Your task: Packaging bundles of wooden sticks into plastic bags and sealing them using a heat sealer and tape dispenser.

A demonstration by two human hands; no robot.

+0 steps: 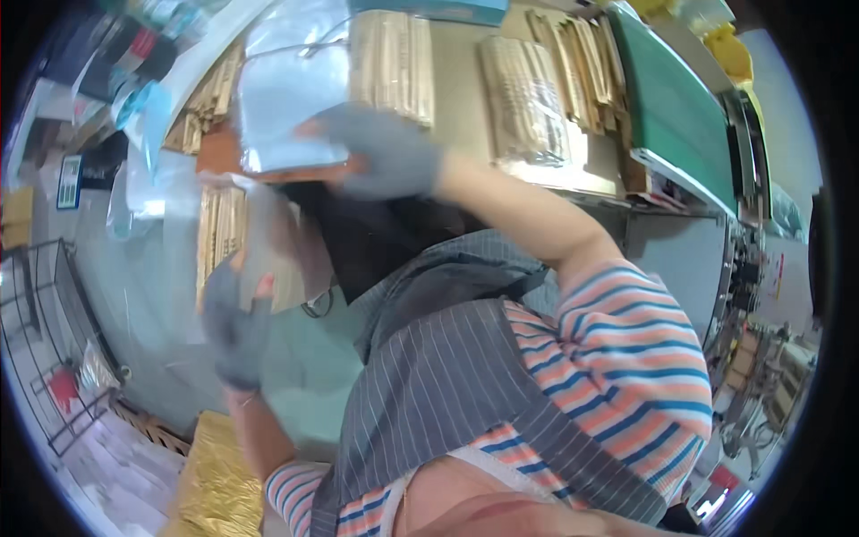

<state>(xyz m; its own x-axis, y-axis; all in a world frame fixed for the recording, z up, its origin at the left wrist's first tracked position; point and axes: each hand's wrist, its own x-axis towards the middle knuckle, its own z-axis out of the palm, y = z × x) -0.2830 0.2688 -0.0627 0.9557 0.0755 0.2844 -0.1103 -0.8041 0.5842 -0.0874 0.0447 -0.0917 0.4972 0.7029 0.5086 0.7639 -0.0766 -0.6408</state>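
Note:
My left hand (234, 327), in a grey fingerless glove, is closed round the lower part of a clear plastic bag (259, 219). Inside the bag stands a bundle of thin pale sticks (220, 224), which look like chopsticks; motion blurs the bag's edges. My right hand (380, 152), gloved the same way and also blurred, hovers over the near right corner of a stack of flat clear plastic bags (291, 107). Its thumb and fingers are apart, with nothing visible between them. The stack lies on a brown board (219, 154) at the table's near edge.
Rows of pale sticks (392, 67) lie beside the flat bags. A filled clear bag of sticks (526, 98) and loose bundles (582, 76) are farther right, by a green panel (671, 107). A black wire rack (54, 349) stands at left, a gold bag (219, 479) below.

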